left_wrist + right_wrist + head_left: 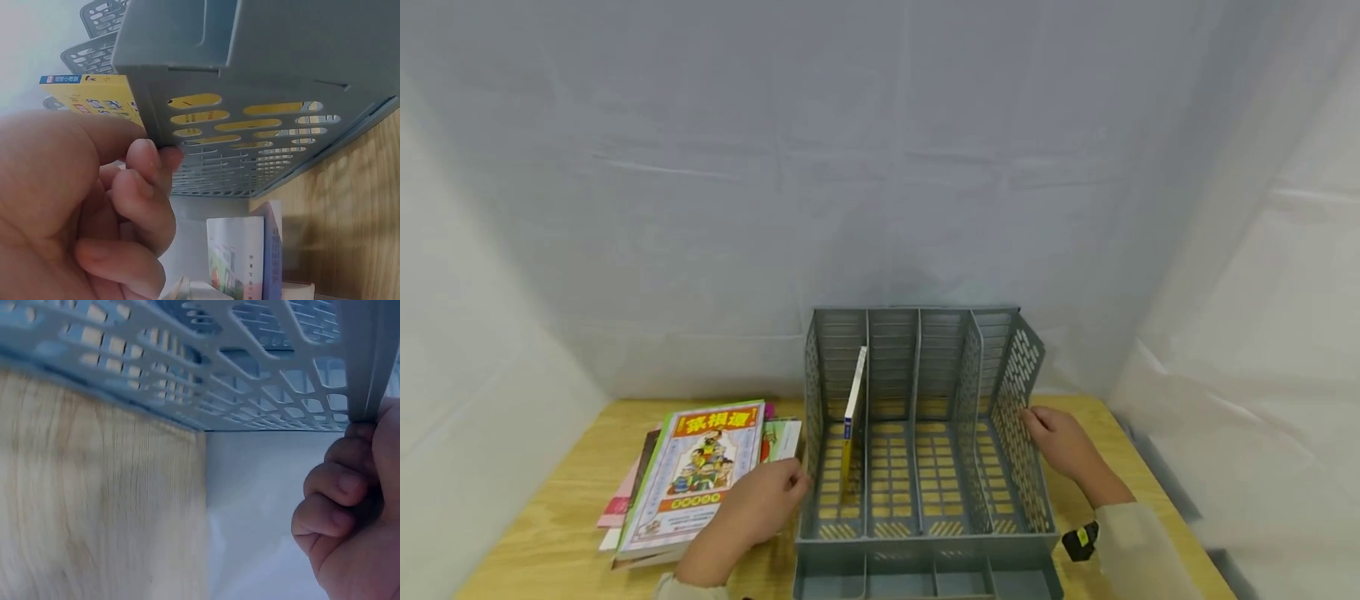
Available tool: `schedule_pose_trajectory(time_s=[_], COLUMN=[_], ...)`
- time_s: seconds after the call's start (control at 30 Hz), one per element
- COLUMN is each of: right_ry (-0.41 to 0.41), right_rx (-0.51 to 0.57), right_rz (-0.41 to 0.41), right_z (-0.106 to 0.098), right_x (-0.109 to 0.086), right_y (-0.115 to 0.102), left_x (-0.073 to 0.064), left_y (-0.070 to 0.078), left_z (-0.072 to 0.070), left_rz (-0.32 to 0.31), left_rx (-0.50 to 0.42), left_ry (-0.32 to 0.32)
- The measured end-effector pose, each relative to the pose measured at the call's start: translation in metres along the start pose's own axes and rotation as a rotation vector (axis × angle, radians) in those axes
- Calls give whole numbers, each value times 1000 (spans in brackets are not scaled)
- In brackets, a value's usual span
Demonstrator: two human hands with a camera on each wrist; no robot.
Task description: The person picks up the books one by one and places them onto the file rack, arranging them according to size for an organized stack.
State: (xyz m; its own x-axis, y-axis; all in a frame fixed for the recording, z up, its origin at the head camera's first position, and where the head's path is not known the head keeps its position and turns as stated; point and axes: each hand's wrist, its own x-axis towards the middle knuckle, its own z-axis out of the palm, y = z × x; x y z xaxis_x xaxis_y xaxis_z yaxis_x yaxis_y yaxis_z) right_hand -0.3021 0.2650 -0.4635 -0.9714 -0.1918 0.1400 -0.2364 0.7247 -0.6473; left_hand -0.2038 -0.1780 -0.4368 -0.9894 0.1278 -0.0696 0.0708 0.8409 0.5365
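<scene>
A grey plastic file rack (925, 547) with several upright compartments stands on the table. My left hand (763, 500) pinches the edge of its left side wall; the left wrist view shows the thumb and curled fingers (147, 162) at that edge. On the opposite side, my right hand (1063, 442) grips the edge of the perforated right wall (275, 375), its fingers curled in the right wrist view. A thin book with a yellow cover (94, 103) stands upright in the leftmost compartment, close to the divider; its white page edge (855, 387) faces up in the head view.
Left of the rack lies a pile of books, topped by a comic-style book (700, 475) with a red title band. A book with a green and white cover (782, 442) sticks out beside it. White sheeting (880, 183) encloses the wooden table (550, 533) behind and at both sides.
</scene>
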Motion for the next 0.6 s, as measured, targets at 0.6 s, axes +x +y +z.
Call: schedule_pose_trajectory(time_s=[0.6], right_ry=[84], right_rx=[171], right_rz=[-29], right_z=[19], right_x=[-16], right_y=[0], left_x=[-25], left_y=[-66], left_z=[-65], left_rz=[-55], left_rx=[50], left_ry=[85])
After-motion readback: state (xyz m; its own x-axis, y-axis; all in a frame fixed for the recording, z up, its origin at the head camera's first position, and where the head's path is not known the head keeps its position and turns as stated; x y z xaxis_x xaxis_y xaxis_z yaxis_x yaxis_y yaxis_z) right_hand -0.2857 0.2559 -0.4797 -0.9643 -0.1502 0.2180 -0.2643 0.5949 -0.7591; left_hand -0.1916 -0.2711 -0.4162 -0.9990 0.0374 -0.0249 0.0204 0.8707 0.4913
